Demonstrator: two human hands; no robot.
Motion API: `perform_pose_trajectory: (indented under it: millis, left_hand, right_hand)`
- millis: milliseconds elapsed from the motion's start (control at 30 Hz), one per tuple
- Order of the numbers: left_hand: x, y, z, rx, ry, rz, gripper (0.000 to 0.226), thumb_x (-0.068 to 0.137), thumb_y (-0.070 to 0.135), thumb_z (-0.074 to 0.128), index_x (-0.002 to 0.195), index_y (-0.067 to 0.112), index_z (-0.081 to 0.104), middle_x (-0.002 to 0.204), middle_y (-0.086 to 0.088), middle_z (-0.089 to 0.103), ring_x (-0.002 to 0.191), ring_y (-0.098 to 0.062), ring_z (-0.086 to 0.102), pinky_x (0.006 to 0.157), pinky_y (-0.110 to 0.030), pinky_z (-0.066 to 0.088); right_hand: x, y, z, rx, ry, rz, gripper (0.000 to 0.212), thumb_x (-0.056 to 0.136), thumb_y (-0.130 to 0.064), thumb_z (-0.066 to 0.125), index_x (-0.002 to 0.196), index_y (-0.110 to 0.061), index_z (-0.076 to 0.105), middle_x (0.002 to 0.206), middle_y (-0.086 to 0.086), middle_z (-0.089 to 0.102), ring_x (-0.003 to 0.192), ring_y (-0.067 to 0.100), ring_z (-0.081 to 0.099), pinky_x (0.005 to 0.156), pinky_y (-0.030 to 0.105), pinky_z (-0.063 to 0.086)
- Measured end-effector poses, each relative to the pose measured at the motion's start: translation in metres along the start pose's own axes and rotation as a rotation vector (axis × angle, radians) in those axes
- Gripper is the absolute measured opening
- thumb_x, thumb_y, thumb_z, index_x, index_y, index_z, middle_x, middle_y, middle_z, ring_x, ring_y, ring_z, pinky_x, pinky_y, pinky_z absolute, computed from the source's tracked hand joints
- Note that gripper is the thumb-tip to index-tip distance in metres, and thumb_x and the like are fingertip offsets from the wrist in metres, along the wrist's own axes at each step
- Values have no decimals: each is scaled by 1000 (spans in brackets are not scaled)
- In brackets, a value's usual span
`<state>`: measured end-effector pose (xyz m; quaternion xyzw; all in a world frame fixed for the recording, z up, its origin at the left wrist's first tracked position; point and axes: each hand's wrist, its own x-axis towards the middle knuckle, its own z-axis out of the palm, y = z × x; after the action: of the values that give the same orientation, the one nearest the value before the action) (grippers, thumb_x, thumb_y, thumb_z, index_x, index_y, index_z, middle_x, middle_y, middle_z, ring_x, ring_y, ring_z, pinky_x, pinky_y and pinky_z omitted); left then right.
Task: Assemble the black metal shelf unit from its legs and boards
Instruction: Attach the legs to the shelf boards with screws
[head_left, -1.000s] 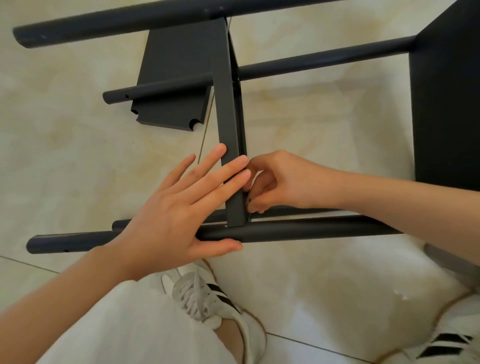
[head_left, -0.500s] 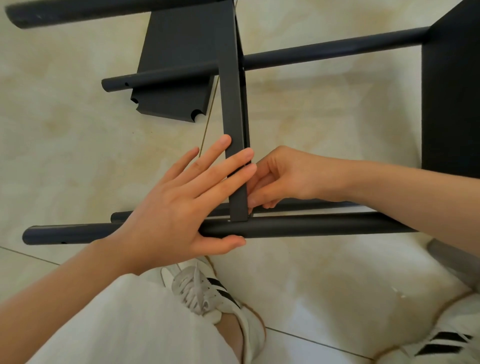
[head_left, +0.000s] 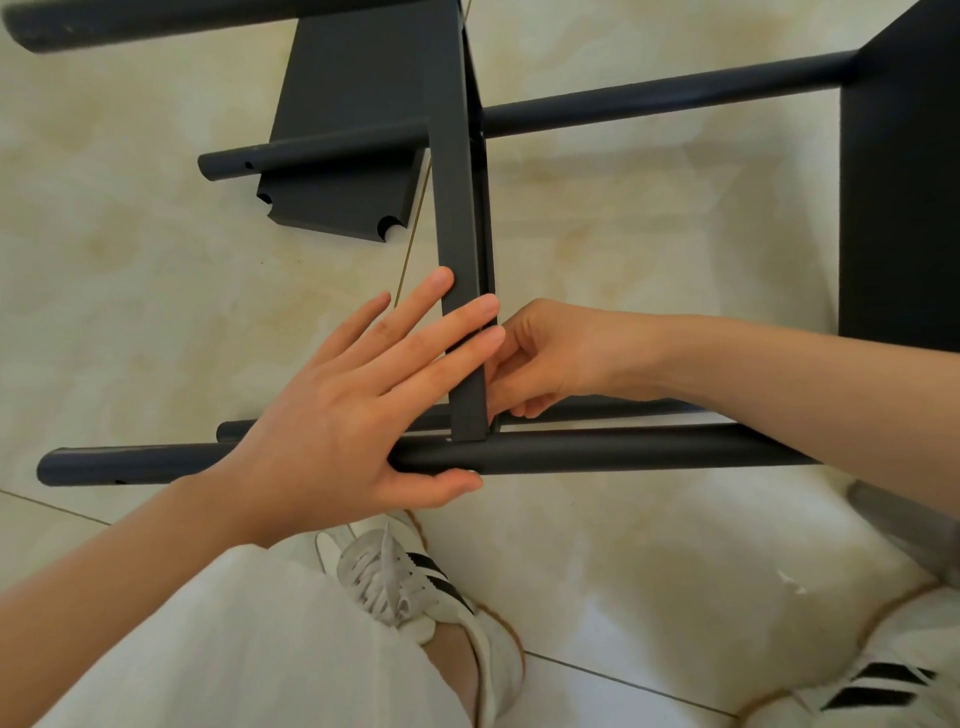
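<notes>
lying on its side on the tiled floor (head_left: 130, 260), the black shelf unit (head_left: 665, 93) is found partly built. four round legs (head_left: 623, 409) are joined to an end board (head_left: 904, 208) at the right edge, and a middle board (head_left: 457, 208) is being fixed between them. this joint is judged not yet finished. a loose board (head_left: 343, 202) is left on the floor under the far legs, so at least one more level is thought to be unfitted.

the middle board is seen edge-on. its long axis runs away from the person, from the near leg (head_left: 623, 449) to the far leg (head_left: 208, 21) at the top of the view. it is set square to the legs, whose long axes run left to right with their free ends pointing left.

the left hand (head_left: 332, 415) is laid flat on the board's edge, its grip spread, fingers straight, thumb tucked under the near leg. the right hand (head_left: 550, 358) is held against the board's right face just above the near leg, its grip curled tight. whether a small fastener or the board's lip is pinched cannot be told.
</notes>
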<state>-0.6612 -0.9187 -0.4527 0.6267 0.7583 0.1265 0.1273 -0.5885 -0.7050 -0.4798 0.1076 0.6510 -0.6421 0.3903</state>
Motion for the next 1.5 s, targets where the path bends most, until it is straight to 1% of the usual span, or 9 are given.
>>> perform_pose_trajectory:
  millis: [100, 200, 300, 567, 733, 900, 1167, 1333, 1500]
  left_hand:
    - [0, 0, 0, -4, 3, -1, 85, 91, 61, 56, 156, 15, 29, 165, -3, 26, 155, -30, 14, 121, -57, 25]
    - [1, 0, 0, -7, 6, 0, 85, 91, 61, 57, 156, 16, 28, 165, -3, 25, 155, -30, 14, 120, -57, 25]
    - [0, 0, 0, -13, 3, -1, 85, 91, 61, 57, 156, 16, 28, 165, -3, 26, 155, -30, 14, 120, -57, 26]
    - [0, -1, 1, -15, -2, 1, 85, 91, 62, 56, 157, 17, 27, 166, -2, 24, 155, -30, 13, 120, -57, 26]
    - [0, -1, 1, -22, 0, 1, 85, 91, 61, 58, 157, 16, 27, 166, -2, 24, 155, -30, 13, 118, -59, 28]
    - [0, -1, 1, -21, -5, -2, 85, 91, 62, 57, 157, 17, 27, 166, -2, 24, 155, -30, 12, 119, -58, 27]
    - [0, -1, 1, -24, 3, 2, 85, 91, 61, 58, 156, 17, 27, 166, -2, 24, 155, -30, 13, 119, -58, 28]
    - [0, -1, 1, -29, 7, 4, 84, 92, 61, 57, 156, 16, 29, 166, -3, 25, 155, -30, 13, 120, -56, 26]
    - [-1, -1, 1, -28, 5, 7, 83, 92, 62, 57, 156, 16, 30, 165, -3, 25, 155, -30, 13, 121, -55, 26]
  right_hand:
    - [1, 1, 1, 47, -36, 21, 13, 90, -17, 69, 97, -7, 74, 81, -3, 72, 76, 8, 63, 90, 35, 55]
    - [1, 4, -1, 88, -92, 56, 17, 92, -18, 68, 103, -6, 72, 93, 3, 73, 86, 12, 64, 91, 33, 54]
    - [2, 5, -3, 136, -127, 91, 10, 91, -16, 69, 97, -11, 74, 97, 4, 72, 92, 14, 65, 90, 31, 54]
    - [5, 4, -4, 197, -166, 150, 5, 91, -14, 69, 90, -14, 74, 92, 2, 71, 82, 11, 60, 75, 23, 52]
    - [5, 4, -4, 197, -176, 163, 6, 92, -17, 68, 90, -16, 74, 90, -1, 71, 84, 12, 59, 74, 22, 52]
    - [10, 4, 0, 194, -189, 196, 8, 91, -19, 69, 90, -12, 72, 80, -3, 70, 73, 10, 60, 73, 23, 52]
    - [9, 7, -10, 242, -218, 219, 6, 89, -17, 70, 87, -13, 74, 84, -2, 71, 71, 9, 59, 69, 22, 50]
    - [12, 6, -3, 233, -226, 182, 8, 93, -15, 66, 98, -10, 70, 88, 0, 69, 80, 12, 58, 74, 23, 50]
    - [9, 5, -7, 230, -226, 185, 9, 92, -14, 67, 97, -9, 71, 86, 0, 69, 73, 9, 57, 71, 21, 49]
